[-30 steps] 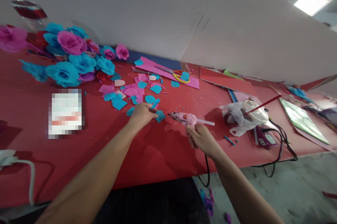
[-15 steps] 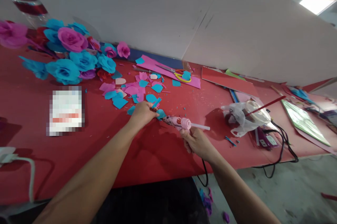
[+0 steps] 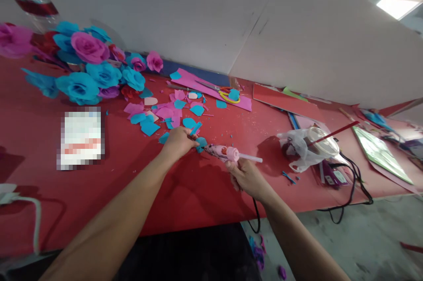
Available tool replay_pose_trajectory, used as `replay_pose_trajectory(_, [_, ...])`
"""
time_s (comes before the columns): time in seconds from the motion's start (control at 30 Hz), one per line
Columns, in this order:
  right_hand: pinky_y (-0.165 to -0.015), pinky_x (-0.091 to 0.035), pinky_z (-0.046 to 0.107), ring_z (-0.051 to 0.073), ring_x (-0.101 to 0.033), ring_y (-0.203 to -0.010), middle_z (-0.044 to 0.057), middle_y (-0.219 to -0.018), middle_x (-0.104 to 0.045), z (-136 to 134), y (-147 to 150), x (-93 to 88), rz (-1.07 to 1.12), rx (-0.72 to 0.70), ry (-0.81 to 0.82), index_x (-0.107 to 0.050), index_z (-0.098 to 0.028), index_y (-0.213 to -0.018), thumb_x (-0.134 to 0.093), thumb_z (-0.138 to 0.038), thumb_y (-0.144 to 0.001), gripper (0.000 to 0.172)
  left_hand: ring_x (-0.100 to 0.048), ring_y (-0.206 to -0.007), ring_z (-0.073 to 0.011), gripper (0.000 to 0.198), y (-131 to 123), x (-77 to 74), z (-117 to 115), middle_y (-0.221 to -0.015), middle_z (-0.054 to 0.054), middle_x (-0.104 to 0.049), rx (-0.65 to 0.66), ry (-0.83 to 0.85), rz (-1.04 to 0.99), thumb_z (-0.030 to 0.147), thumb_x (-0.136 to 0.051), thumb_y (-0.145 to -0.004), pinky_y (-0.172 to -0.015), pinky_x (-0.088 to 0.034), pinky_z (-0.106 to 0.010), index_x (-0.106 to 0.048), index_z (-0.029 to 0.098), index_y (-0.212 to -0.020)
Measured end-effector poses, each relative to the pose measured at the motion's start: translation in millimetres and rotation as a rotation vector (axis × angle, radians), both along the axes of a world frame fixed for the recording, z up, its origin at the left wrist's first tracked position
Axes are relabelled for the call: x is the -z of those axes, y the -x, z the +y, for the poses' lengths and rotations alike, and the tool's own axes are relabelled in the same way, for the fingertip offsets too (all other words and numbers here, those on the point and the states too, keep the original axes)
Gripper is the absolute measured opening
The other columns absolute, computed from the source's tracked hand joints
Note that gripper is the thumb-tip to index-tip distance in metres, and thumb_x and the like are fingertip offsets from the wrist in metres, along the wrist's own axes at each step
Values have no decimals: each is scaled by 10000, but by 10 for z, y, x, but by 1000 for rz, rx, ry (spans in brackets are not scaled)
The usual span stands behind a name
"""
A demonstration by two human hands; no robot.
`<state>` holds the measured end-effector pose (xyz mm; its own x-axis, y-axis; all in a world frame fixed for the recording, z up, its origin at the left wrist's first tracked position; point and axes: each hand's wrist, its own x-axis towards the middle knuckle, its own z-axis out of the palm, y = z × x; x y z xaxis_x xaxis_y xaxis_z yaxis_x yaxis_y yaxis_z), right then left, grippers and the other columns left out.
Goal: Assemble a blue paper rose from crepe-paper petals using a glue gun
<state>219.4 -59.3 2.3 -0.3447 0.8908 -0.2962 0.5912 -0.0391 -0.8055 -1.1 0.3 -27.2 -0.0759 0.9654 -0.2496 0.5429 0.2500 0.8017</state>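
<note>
My left hand (image 3: 179,143) is closed in a pinch on a blue paper petal (image 3: 200,144); a narrow rolled strip of blue paper (image 3: 195,128) also sticks up at its fingers. My right hand (image 3: 245,175) is wrapped round the handle of a pink glue gun (image 3: 224,152), a clear glue stick poking out of its back end. The gun's nozzle points left and meets the petal's edge; whether it touches I cannot tell. Just beyond my left hand lie loose blue petals (image 3: 150,128) and pink petals (image 3: 168,112), spread over the red tabletop.
Finished paper flowers (image 3: 105,75) crowd the back left. Scissors (image 3: 229,96) lie on a pink paper strip by the wall. To the right are a cup (image 3: 322,141) in a plastic bag and black cables (image 3: 355,179). A white plug with a cable (image 3: 24,198) sits at front left.
Very little differs. My hands, the petal and the glue gun keep nearly the same place, and the view has shifted slightly.
</note>
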Motion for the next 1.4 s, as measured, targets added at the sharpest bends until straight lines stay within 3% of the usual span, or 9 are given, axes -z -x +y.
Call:
replay_pose_trajectory(0.5, [-328, -251, 186, 84, -382, -280, -79, -352, -421, 45, -77, 21, 17, 70, 17, -530, -174, -825, -428, -495, -881, 341, -625, -685, -161, 105, 3, -9, -16, -681, -1, -682, -6, -5, -31, 157, -728, -571, -638, -431, -256, -663, 197, -644])
replay_pose_trajectory(0.73, [-377, -304, 216, 106, -412, -327, -56, -378, -424, 123, -204, -107, -123, -22, -70, -552, -171, -771, -372, -522, -893, 413, -627, -692, -170, 113, -5, 6, -15, -683, -8, -677, -34, 14, -67, 151, -722, -553, -657, -442, -265, -642, 193, -621])
replay_pose_trajectory(0.8, [-438, -357, 235, 133, -493, -421, -23, -471, -506, 232, -298, -144, -274, -44, -208, -562, -168, -829, -381, -493, -899, 379, -627, -708, -173, 114, -3, 24, -14, -696, -14, -676, -55, 13, -100, 159, -717, -551, -665, -448, -268, -620, 186, -604])
replay_pose_trajectory(0.9, [-617, -437, 290, 201, -619, -731, 101, -887, -648, 497, -447, -131, -660, -91, -492, -558, -167, -982, -444, -361, -899, 239, -614, -712, -152, 98, 37, -1, -15, -701, -3, -664, -85, -2, -233, 199, -696, -586, -693, -459, -263, -601, 184, -607])
replay_pose_trajectory(0.97, [-709, -450, 363, 275, -617, -884, 185, -1046, -612, 695, -530, -90, -794, -65, -548, -561, -144, -1054, -467, -302, -891, 245, -604, -708, -140, 78, 98, -66, -16, -685, 8, -655, -85, -1, -320, 232, -679, -620, -713, -465, -261, -618, 188, -640])
replay_pose_trajectory(1.1, [-836, -420, 498, 385, -538, -1078, 228, -1127, -591, 939, -491, -98, -964, -42, -614, -623, -134, -1083, -499, -169, -843, 272, -616, -745, -149, 123, 250, -218, -15, -728, -4, -681, -92, -39, -364, 275, -674, -643, -724, -475, -270, -665, 193, -735])
replay_pose_trajectory(1.2, [-906, -406, 502, 365, -495, -1164, 142, -1286, -553, 925, -152, -242, -723, 2, -699, -608, -199, -1170, -551, -204, -816, 359, -620, -763, -153, 154, 304, -260, -12, -765, -12, -691, -73, -135, -328, 281, -671, -638, -730, -473, -271, -684, 187, -759])
replay_pose_trajectory(1.3, [-943, -421, 379, 248, -586, -1087, 73, -1139, -671, 843, 327, -384, -304, -133, -644, -661, -230, -1092, -544, -347, -848, 295, -607, -719, -142, 95, 282, -253, -17, -697, -3, -671, -26, -163, -341, 230, -653, -628, -740, -471, -272, -679, 172, -699])
replay_pose_trajectory(1.4, [-827, -467, 305, 211, -651, -944, 32, -973, -728, 808, 680, -401, -172, -177, -566, -716, -262, -943, -585, -359, -812, 209, -599, -706, -140, 125, 235, -238, -25, -710, -3, -669, 33, -156, -396, 221, -634, -643, -739, -469, -279, -691, 168, -741])
